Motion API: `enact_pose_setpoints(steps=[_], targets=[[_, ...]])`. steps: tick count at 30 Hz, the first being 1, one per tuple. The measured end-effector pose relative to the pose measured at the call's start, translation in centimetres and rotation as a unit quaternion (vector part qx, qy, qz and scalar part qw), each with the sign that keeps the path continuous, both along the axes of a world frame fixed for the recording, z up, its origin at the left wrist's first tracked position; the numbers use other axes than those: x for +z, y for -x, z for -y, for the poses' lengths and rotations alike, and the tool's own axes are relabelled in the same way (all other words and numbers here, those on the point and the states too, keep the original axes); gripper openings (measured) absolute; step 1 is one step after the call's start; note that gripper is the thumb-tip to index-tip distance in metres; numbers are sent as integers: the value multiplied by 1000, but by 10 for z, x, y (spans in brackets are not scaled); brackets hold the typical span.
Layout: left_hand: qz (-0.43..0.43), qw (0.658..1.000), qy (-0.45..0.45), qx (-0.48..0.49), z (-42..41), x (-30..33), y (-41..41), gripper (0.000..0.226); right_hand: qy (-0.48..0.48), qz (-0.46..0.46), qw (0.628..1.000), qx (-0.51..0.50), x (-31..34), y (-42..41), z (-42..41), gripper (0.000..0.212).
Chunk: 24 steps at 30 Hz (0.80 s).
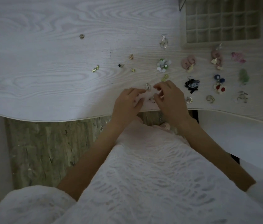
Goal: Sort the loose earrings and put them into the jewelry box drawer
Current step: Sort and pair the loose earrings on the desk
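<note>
Loose earrings lie scattered over the white wood-grain table (46, 62). My left hand (127, 101) rests near the front edge, its index fingertip touching a small silver earring (148, 86). My right hand (170, 97) sits just to the right with fingers curled, and its fingertips pinch a tiny stud earring (154, 95). The jewelry box drawer (183, 44), a pale grid of small compartments, stands open at the back right. Its visible cells look empty.
Gold heart earrings (81, 36) (131, 56) and small studs (95, 69) lie left of centre. A sequin flower earring (164, 65) lies in the middle. Pink (188, 62), black (191, 84), blue (219, 78), red-white (219, 89) and green (244, 75) earrings lie in rows on the right.
</note>
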<state>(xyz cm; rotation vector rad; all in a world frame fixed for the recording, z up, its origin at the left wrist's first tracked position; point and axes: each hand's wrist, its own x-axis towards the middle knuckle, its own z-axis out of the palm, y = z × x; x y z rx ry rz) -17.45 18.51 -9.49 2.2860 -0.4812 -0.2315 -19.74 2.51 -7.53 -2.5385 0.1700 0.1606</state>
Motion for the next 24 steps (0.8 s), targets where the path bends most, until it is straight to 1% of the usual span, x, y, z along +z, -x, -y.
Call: enact_pose_setpoints(steps=[2, 4, 7, 9, 12, 15, 18, 21, 24], targets=[[49, 998, -18, 34, -21, 3, -12, 20, 1, 35, 999, 31, 8, -13, -2, 18], [70, 992, -41, 97, -45, 3, -25, 17, 11, 45, 997, 69, 11, -30, -5, 18], [45, 974, -86, 203, -82, -1, -52, 20, 34, 58, 991, 115, 8, -62, -22, 19], [15, 966, -97, 239, -96, -7, -72, 24, 68, 56, 990, 113, 1, -82, -31, 18], [-14, 966, -113, 232, -100, -13, -94, 30, 84, 0, 993, 86, -11, -103, -37, 23], [-29, 974, -98, 203, -91, -14, -104, 25, 30, -50, 997, 59, -17, -110, -44, 25], [-29, 982, -70, 172, -80, -13, -104, 19, -16, -53, 996, 68, -20, -110, -55, 18], [-28, 985, -45, 162, -75, -14, -103, 14, -31, -41, 997, 60, -22, -112, -59, 13], [-33, 987, -43, 150, -74, -14, -102, 12, -31, -43, 997, 48, -22, -112, -57, 12]])
